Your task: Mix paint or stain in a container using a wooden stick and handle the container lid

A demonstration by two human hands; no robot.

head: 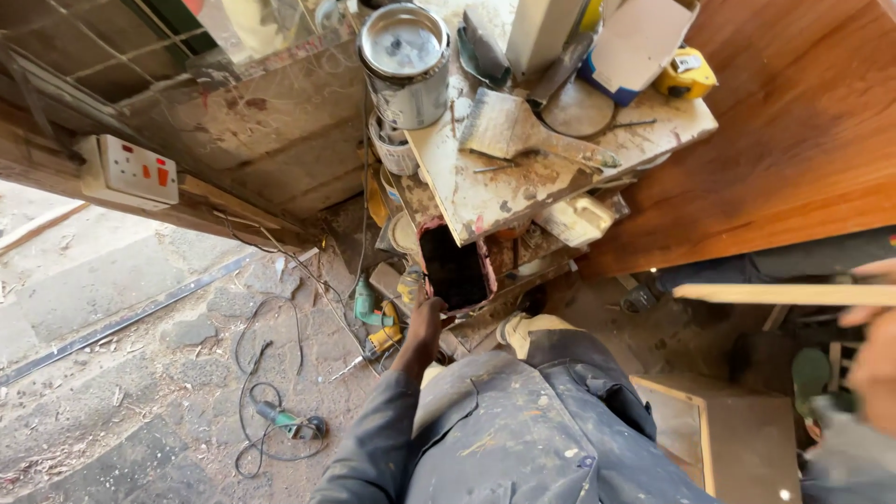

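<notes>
1. the person stands over a cluttered, paint-spattered shelf unit point(485, 201) and looks down along a dusty grey work jacket point(504, 439).
2. the left hand point(425, 322) reaches down and away from the body to the near edge of a dark open box with a pinkish rim point(455, 268); the fingers touch or curl at its lower rim, but i cannot tell whether they grip it or just rest there.
3. that box sits low at the near left corner of the shelf unit, under the top board, its mouth facing up toward us.
4. the right hand point(873, 359) shows only at the far right edge, blurred; it is beside a pale wooden strip point(784, 294) that runs level across there, and i cannot tell if it is closed on the strip or held wide.
5. on the top board lies a wide paint-crusted scraper point(504, 126), and at the far left corner stands a metal paint tin point(406, 65) with its lid on.
6. a yellow tape measure point(686, 77) sits at the far right corner, near a cardboard box point(639, 42).
7. on the dirt floor to the left of the box lie a green power drill point(369, 308) and, nearer, a small green tool point(285, 422) with its cable point(252, 359) in loose loops.
8. a white double wall socket point(131, 171) is fixed on a plank to the far left, and a large reddish wooden panel point(803, 131) leans at the right.
</notes>
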